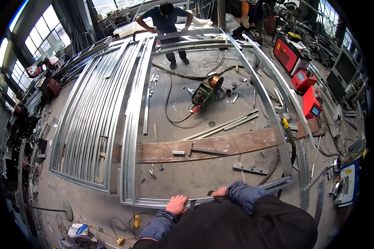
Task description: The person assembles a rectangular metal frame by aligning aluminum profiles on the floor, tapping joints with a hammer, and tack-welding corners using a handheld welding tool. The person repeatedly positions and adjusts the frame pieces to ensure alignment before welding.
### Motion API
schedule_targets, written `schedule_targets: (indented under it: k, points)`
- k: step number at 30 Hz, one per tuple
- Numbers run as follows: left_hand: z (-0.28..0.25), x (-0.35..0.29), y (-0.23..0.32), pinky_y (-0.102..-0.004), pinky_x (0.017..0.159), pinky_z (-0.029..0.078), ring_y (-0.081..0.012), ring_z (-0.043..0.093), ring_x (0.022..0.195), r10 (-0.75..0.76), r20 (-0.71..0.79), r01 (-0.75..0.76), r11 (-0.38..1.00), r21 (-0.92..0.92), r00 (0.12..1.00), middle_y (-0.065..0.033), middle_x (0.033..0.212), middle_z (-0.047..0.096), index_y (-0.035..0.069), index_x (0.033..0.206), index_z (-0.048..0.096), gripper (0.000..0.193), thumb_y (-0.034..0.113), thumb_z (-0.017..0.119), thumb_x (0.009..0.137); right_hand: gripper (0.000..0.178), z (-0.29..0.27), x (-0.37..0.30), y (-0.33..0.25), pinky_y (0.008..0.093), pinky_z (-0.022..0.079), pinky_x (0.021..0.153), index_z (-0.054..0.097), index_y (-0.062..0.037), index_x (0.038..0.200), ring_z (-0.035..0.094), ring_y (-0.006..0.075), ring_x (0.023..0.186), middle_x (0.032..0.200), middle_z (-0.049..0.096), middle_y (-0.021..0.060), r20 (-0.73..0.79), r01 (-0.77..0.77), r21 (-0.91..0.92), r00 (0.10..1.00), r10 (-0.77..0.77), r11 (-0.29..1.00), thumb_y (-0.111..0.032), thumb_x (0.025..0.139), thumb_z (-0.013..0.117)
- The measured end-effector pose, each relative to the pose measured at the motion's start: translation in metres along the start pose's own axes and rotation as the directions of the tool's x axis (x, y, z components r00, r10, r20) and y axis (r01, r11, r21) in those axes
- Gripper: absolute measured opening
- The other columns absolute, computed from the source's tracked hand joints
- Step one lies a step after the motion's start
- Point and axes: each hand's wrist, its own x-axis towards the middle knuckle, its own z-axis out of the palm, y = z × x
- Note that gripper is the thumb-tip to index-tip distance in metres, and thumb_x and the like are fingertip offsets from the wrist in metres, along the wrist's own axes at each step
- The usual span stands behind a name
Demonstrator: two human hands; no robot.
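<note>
A large silvery metal frame [162, 202] spans the space in front of me. My left hand [178, 204] rests on its near rail, fingers curled over the edge and closed on it. Farther right along the same rail is my right hand [220, 192], its fingers bent and partly hidden; a small dark object [210, 193] shows at their tips. What that hand grips I cannot make out. Inside the frame's outline, a hammer [207, 151] and a short metal piece [178, 153] lie on a rusty brown plank [162, 152].
Left stands a slatted metal panel [91, 112], with a clamp [102, 166] near its close end. A wire feeder [201, 95] with a copper spool sits on the floor amid cables. Red machines [289, 54] line the right. Across the frame, another person [164, 20] leans over its far end.
</note>
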Motion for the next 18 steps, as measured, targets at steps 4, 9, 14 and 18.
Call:
schedule_targets:
  k: [4,9,14,18]
  points:
    - [0.001,-0.010,-0.003,-0.0467,0.094,0.050,-0.0308,0.066,0.112,-0.015,-0.007,0.015,1.000,0.000,1.000,-0.0085,0.114,0.070,0.013,0.122,0.065,0.050,0.036,0.078,0.079,0.074,-0.009,-0.028,-0.025,0.0471,0.042,0.115,0.072,-0.0192,0.141,0.059,0.0351,0.139,0.149,0.066,0.0161,0.062,0.040,0.011,0.997,-0.041,0.999,-0.072,0.093,0.051]
    - [-0.004,-0.008,0.001,-0.0470,0.094,0.051,-0.0309,0.067,0.112,-0.019,0.002,0.019,1.000,0.013,1.000,-0.0090,0.114,0.071,0.013,0.122,0.066,0.047,0.034,0.075,0.081,0.089,-0.006,-0.002,-0.009,0.0466,0.041,0.117,0.068,-0.0061,0.142,0.057,0.0369,0.142,0.150,0.064,0.0219,0.039,0.086,-0.014,0.996,-0.085,0.996,-0.078,0.093,0.052]
    - [-0.010,-0.008,0.005,-0.0460,0.093,0.052,-0.0295,0.069,0.109,-0.023,0.000,0.023,1.000,0.020,1.000,-0.0078,0.111,0.072,0.014,0.124,0.068,0.038,0.021,0.066,0.086,0.085,0.000,0.005,-0.003,0.0459,0.043,0.115,0.071,-0.0074,0.140,0.060,0.0364,0.138,0.147,0.066,0.0212,0.003,0.097,-0.016,0.995,-0.097,0.995,-0.077,0.093,0.052]
    - [-0.003,-0.007,-0.001,-0.0456,0.093,0.052,-0.0291,0.069,0.109,-0.014,-0.010,0.014,1.000,0.028,1.000,-0.0074,0.110,0.072,0.015,0.124,0.068,0.036,0.020,0.064,0.089,0.082,0.000,0.002,-0.004,0.0452,0.044,0.113,0.072,-0.0063,0.137,0.062,0.0337,0.134,0.143,0.069,0.0197,0.007,0.096,0.029,0.995,-0.096,0.995,-0.074,0.094,0.055]
